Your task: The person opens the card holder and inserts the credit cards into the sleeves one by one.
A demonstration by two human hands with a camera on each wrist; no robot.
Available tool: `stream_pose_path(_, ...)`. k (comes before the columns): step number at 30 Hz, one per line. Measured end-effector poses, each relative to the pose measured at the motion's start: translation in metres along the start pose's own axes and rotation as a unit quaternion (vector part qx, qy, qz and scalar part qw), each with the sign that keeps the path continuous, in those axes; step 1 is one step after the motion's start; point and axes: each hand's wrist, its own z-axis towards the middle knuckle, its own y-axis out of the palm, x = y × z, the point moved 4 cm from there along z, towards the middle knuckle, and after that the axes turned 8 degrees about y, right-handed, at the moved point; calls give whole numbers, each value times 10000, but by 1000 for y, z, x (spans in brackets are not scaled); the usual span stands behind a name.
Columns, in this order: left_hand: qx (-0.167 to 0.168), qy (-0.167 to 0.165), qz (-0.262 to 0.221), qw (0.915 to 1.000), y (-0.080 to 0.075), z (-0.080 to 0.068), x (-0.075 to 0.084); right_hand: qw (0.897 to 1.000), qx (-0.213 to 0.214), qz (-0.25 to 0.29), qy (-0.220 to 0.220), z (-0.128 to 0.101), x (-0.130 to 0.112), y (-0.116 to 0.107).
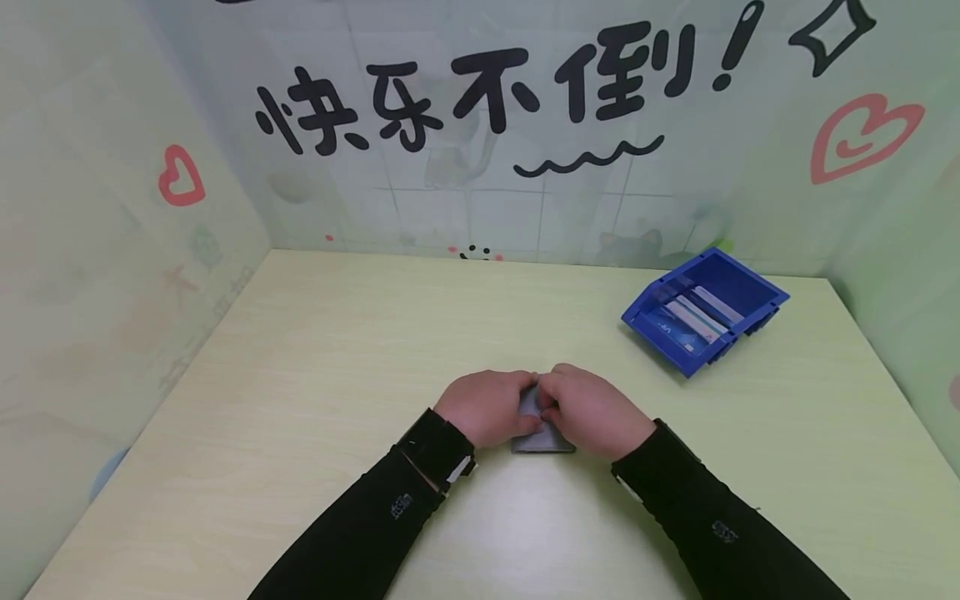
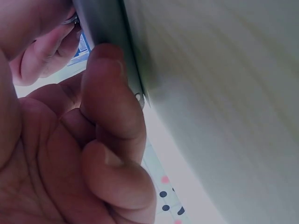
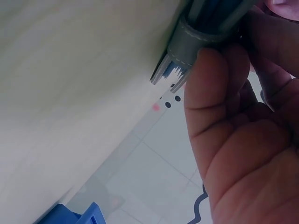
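A grey card wallet [image 1: 543, 440] lies on the table between both hands. My left hand [image 1: 483, 408] holds its left side, thumb across the near part and curled fingers along the edge, as the left wrist view shows on the wallet's side [image 2: 100, 21]. From the right, my right hand [image 1: 597, 410] pinches the wallet near its upper middle. In the right wrist view, its fingertips press at a stitched strap [image 3: 184, 46] that wraps round the wallet's side, with layered edges showing below it. The hands cover most of the wallet's upper part.
A blue plastic bin [image 1: 750, 279] with several cards or packets [image 1: 693, 321] in it stands at the back right of the pale wooden table [image 1: 337, 350]. Printed curtain-like walls [image 1: 450, 200] enclose the table at the back and both sides.
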Motion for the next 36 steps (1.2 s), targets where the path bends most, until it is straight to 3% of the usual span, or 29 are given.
stream_pose_path(13, -72, -83, -145, 9998, 1, 1, -1, 9995, 174, 111, -225, -6, 1, -1)
stream_pose_path(19, -127, -166, 8, 9998, 0, 2, 1, 9977, -227, 534, 349, -9, 15, -12)
stream_pose_path(23, -111, -160, 64, 9998, 1, 2, 4, 9969, -414, 318, 585, -9, 27, -18)
stream_pose_path(28, 45, 72, 104, 9999, 0, 2, 11, 9953, -641, 3, 722, -8, 34, -20)
stream_pose_path(36, 279, 280, 428, 9983, 1, -2, 22, 9976, -537, -299, 333, -6, 36, -15)
